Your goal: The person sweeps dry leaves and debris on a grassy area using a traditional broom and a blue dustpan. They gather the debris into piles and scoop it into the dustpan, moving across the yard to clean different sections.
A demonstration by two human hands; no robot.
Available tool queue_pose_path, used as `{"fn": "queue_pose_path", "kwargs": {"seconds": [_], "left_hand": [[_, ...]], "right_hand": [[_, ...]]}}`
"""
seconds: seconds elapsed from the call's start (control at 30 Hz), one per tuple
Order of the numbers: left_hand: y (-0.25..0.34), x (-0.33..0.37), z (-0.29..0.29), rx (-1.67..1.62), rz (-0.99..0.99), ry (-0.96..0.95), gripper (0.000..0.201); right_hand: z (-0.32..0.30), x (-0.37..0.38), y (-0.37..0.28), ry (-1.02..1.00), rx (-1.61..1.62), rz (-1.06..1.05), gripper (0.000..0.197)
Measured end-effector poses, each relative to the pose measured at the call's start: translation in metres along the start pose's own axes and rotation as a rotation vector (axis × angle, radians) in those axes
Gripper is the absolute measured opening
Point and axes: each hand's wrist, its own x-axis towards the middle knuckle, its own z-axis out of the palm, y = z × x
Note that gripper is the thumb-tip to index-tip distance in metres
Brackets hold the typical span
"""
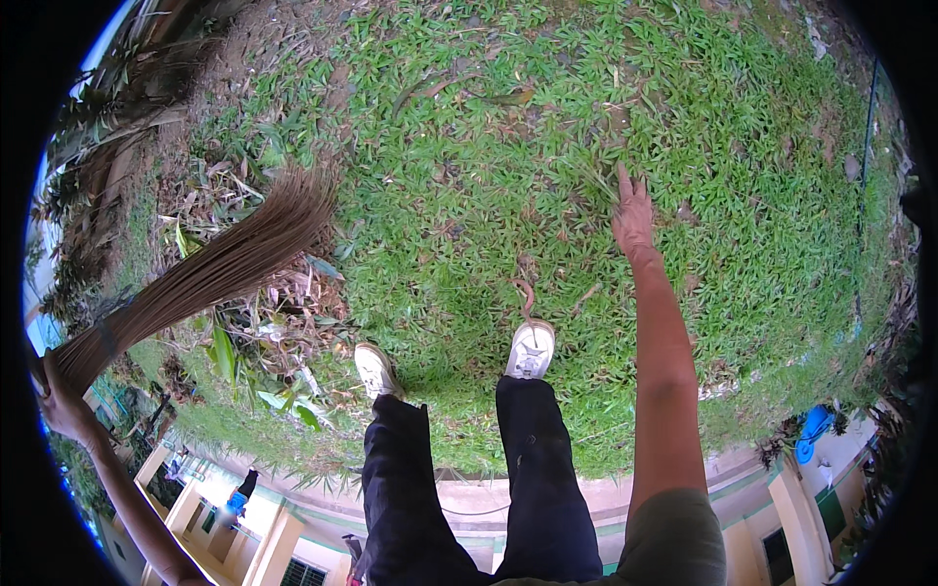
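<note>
My left hand (61, 398) at the far left grips the bound end of a stick broom (210, 272), whose brown bristles fan out up and to the right over a heap of dry leaves and cut stalks (264, 322). My right hand (633, 217) reaches down to the grass (489, 176), fingers together and extended, touching or just above the blades; whether it pinches anything I cannot tell. My two white shoes (531, 350) stand on the grass below dark trousers.
A pile of dead leaves and green cuttings lies left of my feet. Bare soil and dry palm fronds (127, 127) border the grass at upper left. Buildings and a blue object (813, 430) appear along the lower rim.
</note>
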Motion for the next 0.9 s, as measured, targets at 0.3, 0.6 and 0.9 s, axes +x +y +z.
{"fn": "queue_pose_path", "kwargs": {"seconds": [0.3, 0.6, 0.9], "left_hand": [[0.091, -0.031, 0.000, -0.086, 0.015, 0.008, 0.047], [0.118, -0.007, 0.003, -0.307, -0.022, -0.032, 0.029], [0.104, 0.051, 0.020, -0.547, 0.242, -0.158, 0.035]], "right_hand": [[0.015, -0.034, -0.046, -0.265, 0.086, 0.565, 0.028], [-0.018, -0.128, -0.283, -0.168, 0.455, 0.538, 0.023], [-0.096, -0.158, -0.613, -0.965, 0.767, -0.131, 0.057]]}}
